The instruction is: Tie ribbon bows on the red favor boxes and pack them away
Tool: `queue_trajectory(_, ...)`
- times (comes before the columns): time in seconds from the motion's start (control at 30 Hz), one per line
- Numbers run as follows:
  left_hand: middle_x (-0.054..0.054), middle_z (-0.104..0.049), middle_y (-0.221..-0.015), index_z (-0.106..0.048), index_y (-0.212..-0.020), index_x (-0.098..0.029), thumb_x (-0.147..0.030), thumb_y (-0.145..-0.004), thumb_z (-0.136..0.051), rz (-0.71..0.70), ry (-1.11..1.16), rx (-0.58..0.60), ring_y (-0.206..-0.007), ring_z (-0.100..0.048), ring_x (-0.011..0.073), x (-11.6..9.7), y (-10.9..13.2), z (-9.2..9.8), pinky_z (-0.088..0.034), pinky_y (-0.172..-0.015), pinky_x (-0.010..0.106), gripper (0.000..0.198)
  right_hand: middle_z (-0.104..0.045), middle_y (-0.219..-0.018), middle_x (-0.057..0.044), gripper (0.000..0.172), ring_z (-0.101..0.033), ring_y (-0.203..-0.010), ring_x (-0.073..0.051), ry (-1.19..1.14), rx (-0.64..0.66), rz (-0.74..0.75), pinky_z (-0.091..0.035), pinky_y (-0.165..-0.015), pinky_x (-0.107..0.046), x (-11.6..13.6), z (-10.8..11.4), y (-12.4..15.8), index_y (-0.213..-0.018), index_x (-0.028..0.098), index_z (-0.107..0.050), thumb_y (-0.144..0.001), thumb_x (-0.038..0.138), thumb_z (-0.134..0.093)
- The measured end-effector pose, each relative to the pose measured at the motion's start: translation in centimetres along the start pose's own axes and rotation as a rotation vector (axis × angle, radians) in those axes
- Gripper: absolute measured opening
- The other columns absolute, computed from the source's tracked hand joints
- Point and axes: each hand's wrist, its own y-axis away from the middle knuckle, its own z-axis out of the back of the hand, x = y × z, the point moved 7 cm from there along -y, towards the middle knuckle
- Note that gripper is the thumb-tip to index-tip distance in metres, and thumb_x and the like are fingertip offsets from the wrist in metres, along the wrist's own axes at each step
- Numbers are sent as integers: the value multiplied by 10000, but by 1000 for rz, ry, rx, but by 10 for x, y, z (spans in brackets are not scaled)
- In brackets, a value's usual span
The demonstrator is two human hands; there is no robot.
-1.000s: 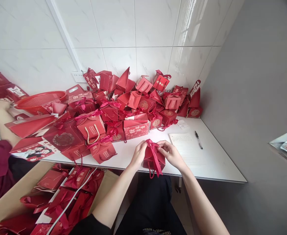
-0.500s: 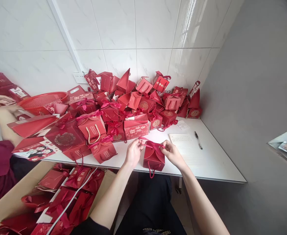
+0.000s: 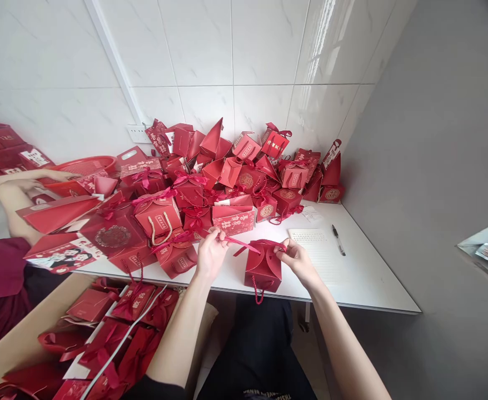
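Observation:
A small dark red box (image 3: 263, 273) with a twisted cord handle stands at the table's front edge, a red ribbon (image 3: 244, 243) running through the top of its folded lid. My left hand (image 3: 212, 251), left of the box, pinches one stretch of the ribbon and holds it taut up and to the left. At the lid's right side my right hand (image 3: 296, 256) is closed on another part of the ribbon, close to the box. No bow shows on this box.
Many red gift boxes (image 3: 246, 180) are heaped along the wall. A lined notebook (image 3: 310, 239) and a pen (image 3: 338, 240) lie right. At left are a red basket (image 3: 85, 165) and another person's arms (image 3: 16, 203). A carton (image 3: 4, 347) of red boxes stands lower left.
My left hand has moved left, drawing the ribbon out long from the box. My right hand has shifted slightly right. The other person's hand has reached to the red basket.

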Motion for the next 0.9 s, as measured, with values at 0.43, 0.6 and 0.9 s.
queue_trajectory(0.43,-10,-521,-632,-605,-650,-132,-174,-578,-683,-33,-198,-36,-596,-469,81,10,-4,18,-371,-572,211,115,-487,-670,39,363,-443,-604,-115,-371,-175,110,-376,-572,-248,15,15,5,-896,260,-534,-614,309,-758)
queue_trajectory(0.6,-5,-541,-666,-610,-642,-136,-153,-550,-652,-15,-238,-53,-620,-486,85,15,-6,24,-385,-597,221,103,-533,-676,41,321,-486,-615,-101,-454,-198,173,-425,-627,-248,28,19,8,-836,267,-568,-597,274,-782)
queue_trajectory(0.9,0,-570,-744,-613,-673,-146,-119,-524,-641,-47,-266,-80,-667,-511,91,10,-6,29,-405,-637,229,154,-566,-712,31,211,-392,-499,-62,-415,-257,307,-354,-492,-219,50,25,17,-793,252,-600,-645,270,-749)
